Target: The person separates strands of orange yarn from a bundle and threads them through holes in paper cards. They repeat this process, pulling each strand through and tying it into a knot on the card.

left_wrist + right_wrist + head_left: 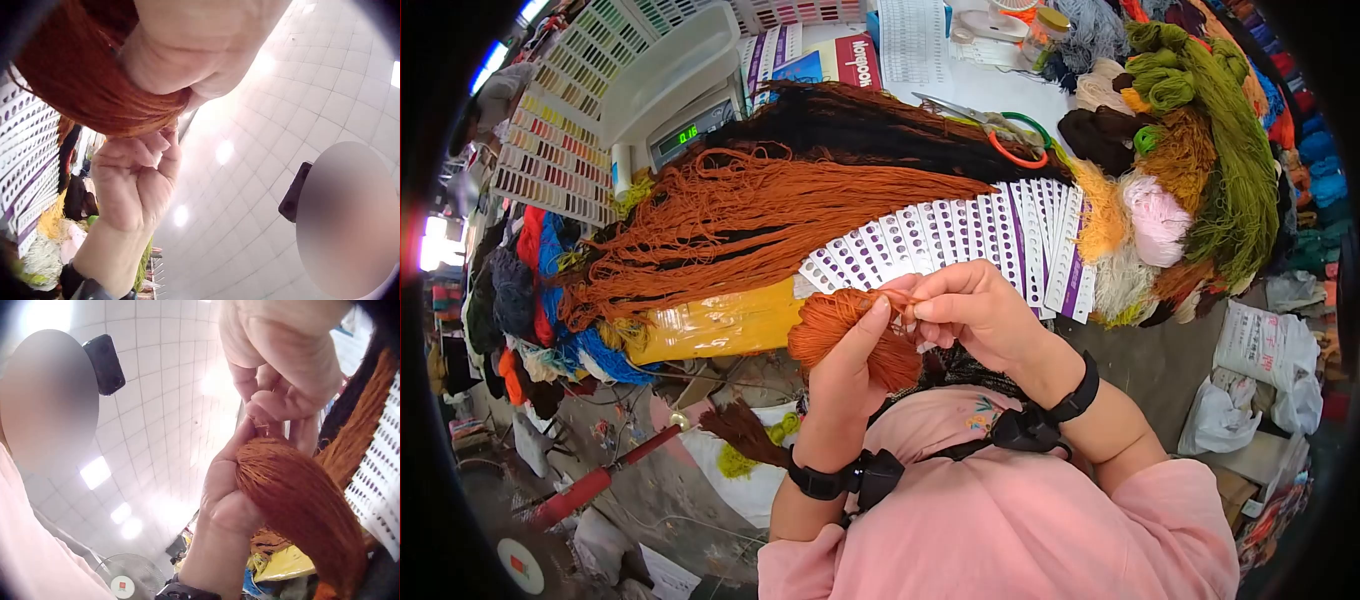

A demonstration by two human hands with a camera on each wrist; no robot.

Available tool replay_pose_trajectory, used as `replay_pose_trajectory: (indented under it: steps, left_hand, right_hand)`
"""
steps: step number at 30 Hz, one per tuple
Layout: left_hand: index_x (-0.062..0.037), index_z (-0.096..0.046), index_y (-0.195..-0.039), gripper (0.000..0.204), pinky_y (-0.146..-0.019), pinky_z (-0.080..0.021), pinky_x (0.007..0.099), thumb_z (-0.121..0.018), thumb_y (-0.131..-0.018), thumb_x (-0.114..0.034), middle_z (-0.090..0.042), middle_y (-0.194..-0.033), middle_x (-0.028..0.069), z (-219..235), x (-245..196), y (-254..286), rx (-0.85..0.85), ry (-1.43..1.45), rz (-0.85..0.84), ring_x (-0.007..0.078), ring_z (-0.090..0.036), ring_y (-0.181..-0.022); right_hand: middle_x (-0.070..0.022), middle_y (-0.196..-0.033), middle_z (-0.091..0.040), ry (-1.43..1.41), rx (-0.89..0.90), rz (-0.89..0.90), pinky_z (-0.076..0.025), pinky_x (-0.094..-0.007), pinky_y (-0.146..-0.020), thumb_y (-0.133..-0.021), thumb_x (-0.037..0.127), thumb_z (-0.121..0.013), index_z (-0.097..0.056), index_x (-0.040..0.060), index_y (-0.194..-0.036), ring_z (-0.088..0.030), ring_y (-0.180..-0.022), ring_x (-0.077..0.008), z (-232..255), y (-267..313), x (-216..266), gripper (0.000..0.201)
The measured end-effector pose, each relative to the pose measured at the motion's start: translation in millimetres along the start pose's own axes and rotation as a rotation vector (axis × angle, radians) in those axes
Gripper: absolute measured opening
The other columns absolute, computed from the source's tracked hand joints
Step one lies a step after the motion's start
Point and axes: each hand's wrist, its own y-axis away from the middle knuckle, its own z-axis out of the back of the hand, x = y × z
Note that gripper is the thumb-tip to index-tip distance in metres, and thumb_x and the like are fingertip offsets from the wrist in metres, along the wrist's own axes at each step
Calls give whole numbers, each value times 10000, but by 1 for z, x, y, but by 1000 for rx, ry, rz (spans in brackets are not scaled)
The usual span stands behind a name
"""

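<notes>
A rust-orange skein of thread (820,328) hangs in my left hand (852,365), whose thumb lies along its top end. My right hand (980,312) pinches strands at that gathered end, close to the left fingertips. In the right wrist view the skein (300,503) fans out below the fingers as a thick bundle. The left wrist view has the skein's lower side (106,103) between both hands, with the right fingers (134,150) curled up against it. Behind the hands, long loose rust-orange hanks (730,215) lie across the table over black ones.
Fanned white shade cards with punched holes (920,235) lie just beyond the hands, beside a yellow package (720,322). Scissors (990,125) rest at the back near a scale (690,130) with a tray. Coloured thread bundles (1230,150) pile up at the right; a fan (525,565) stands at lower left.
</notes>
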Motion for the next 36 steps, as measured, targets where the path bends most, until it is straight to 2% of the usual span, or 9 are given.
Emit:
replay_pose_trajectory:
  steps: [7, 11, 13, 16, 17, 22, 28, 32, 36]
  left_hand:
    - [55, -481, -1045, 313, -807, -411, 335, -423, -841, -176, -527, -1012, 140, 10, 6, -1, -3, -74, -7, 197, -513, -924]
    - [64, -465, -1077, 323, -820, -416, 342, -394, -865, -170, -527, -1020, 137, 2, 3, 1, -60, -25, -57, 180, -506, -938]
    - [58, -443, -1102, 349, -848, -401, 373, -366, -872, -193, -486, -1091, 147, 7, 2, 1, 40, -1, -29, 197, -478, -995]
    - [45, -411, -1125, 425, -868, -373, 426, -304, -878, -284, -405, -1185, 155, 3, 6, 3, 41, 14, -36, 228, -366, -1114]
    - [40, -400, -1131, 458, -871, -364, 445, -280, -880, -324, -375, -1214, 156, -1, 7, 4, 20, 14, -46, 239, -317, -1159]
    - [45, -324, -1193, 460, -888, -358, 423, -304, -876, -287, -336, -1249, 154, -4, 4, 6, 72, -118, -96, 237, -355, -1134]
    - [58, -331, -1185, 481, -880, -365, 403, -283, -875, -306, -348, -1238, 169, -1, 5, 6, 52, -56, -107, 239, -378, -1116]
    - [60, -349, -1172, 495, -860, -376, 392, -262, -877, -328, -371, -1221, 171, -3, 4, 7, 22, -54, -98, 235, -410, -1081]
    - [52, -390, -1141, 396, -856, -381, 374, -345, -861, -224, -399, -1193, 166, 6, 10, 5, 11, -53, -108, 227, -432, -1054]
  right_hand:
    - [-122, -870, -585, 6, 8, -30, -387, -162, -450, -720, 28, -550, -593, -23, -759, -497, -505, -70, 1, 3, 2, 77]
    - [-71, -796, -576, -185, 97, -83, -344, -166, -421, -741, 54, -542, -573, -9, -800, -413, -455, -43, 12, 0, -3, 91]
    - [-42, -752, -567, -370, 144, -129, -310, -167, -394, -753, 68, -539, -564, -1, -811, -360, -431, -33, 17, 1, -7, 93]
    - [-21, -729, -560, -304, 9, -134, -267, -167, -366, -757, 80, -547, -567, 4, -795, -306, -415, -28, 15, 0, -6, 87]
    - [-19, -723, -560, -250, -10, -141, -263, -163, -364, -753, 77, -550, -569, 6, -780, -319, -420, -27, 12, 1, -4, 79]
    - [8, -646, -539, 82, -51, -137, -277, -130, -385, -729, 70, -572, -594, 5, -792, -429, -463, -23, -8, 1, 2, 93]
    - [-9, -673, -561, 44, -62, -114, -294, -134, -397, -712, 37, -573, -597, 14, -735, -478, -512, -29, -8, 0, -1, 40]
    - [-38, -734, -577, -60, -13, -71, -376, -179, -473, -713, 43, -564, -592, 1, -717, -482, -548, -61, -3, 4, 1, 51]
    - [-52, -744, -586, -93, -10, -30, -389, -183, -498, -716, 27, -556, -595, -2, -735, -494, -560, -68, -3, 7, 3, 52]
